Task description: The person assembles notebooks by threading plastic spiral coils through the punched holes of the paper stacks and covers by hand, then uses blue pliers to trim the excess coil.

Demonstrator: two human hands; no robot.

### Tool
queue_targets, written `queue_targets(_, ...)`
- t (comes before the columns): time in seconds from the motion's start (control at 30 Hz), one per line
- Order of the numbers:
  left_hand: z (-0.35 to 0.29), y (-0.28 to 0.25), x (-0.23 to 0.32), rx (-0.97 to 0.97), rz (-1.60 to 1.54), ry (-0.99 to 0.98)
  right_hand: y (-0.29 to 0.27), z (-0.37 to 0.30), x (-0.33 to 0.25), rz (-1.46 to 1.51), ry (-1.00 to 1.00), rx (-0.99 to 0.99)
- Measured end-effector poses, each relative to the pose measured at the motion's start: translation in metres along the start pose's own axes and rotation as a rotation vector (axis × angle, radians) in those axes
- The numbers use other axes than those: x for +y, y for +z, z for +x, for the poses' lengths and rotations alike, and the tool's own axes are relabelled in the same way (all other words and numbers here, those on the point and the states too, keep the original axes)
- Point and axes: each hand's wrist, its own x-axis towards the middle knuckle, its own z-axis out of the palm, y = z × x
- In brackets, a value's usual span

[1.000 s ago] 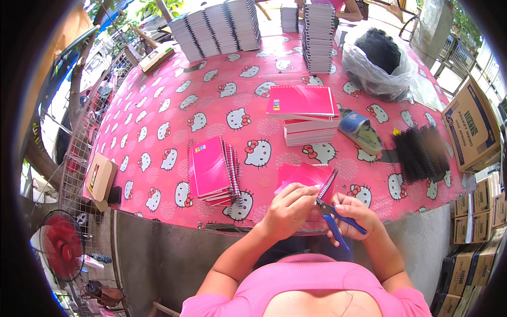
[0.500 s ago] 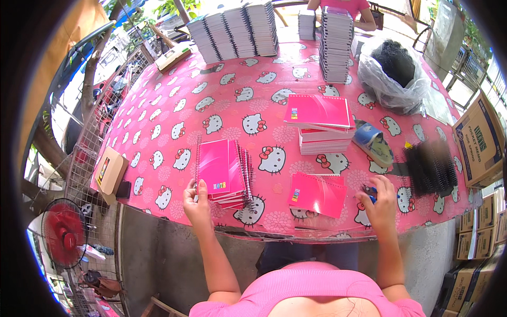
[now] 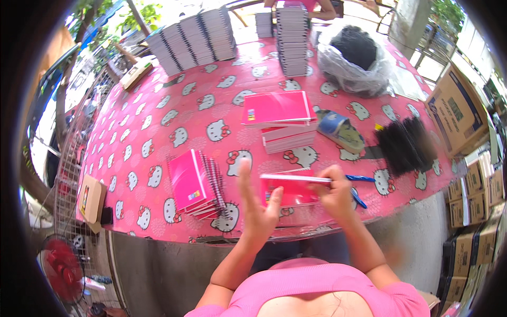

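My right hand point(image 3: 337, 193) pinches the right end of a pink-covered notebook point(image 3: 289, 178), which is tilted so its white page edge faces up. Close to its left side, my left hand point(image 3: 257, 214) is open, fingers stretched upward and thumb apart near the cover. More pink cover shows under and behind the held notebook. Two blue handles point(image 3: 360, 178) lie just right of my right hand; what they belong to is partly hidden. Left of my left hand sits a fanned pile of pink spiral notebooks point(image 3: 187, 182). Beyond my hands stands a taller stack of pink notebooks point(image 3: 277, 108).
A blue patterned slipper-shaped item point(image 3: 340, 129) lies beside the taller stack. Black spiral coils point(image 3: 405, 147) sit at right, near a cardboard box point(image 3: 458, 113). Farther back are a plastic bag of black material point(image 3: 351, 68) and tall notebook stacks point(image 3: 193, 42). Another person sits across the table.
My left hand has left the fanned pile and moved right, opening. My right hand has moved left from the blue handles and taken hold of a notebook. The view has shifted.
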Motion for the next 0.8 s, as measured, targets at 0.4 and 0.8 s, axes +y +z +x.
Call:
queue_targets(0.4,0.023,0.034,0.014,-0.13,0.33,0.314,-0.11,0.049,0.102,-0.859,0.117,0.246)
queue_targets(0.8,0.023,0.03,0.012,-0.149,0.299,0.295,-0.06,-0.002,-0.006,-0.042,-0.15,-0.1)
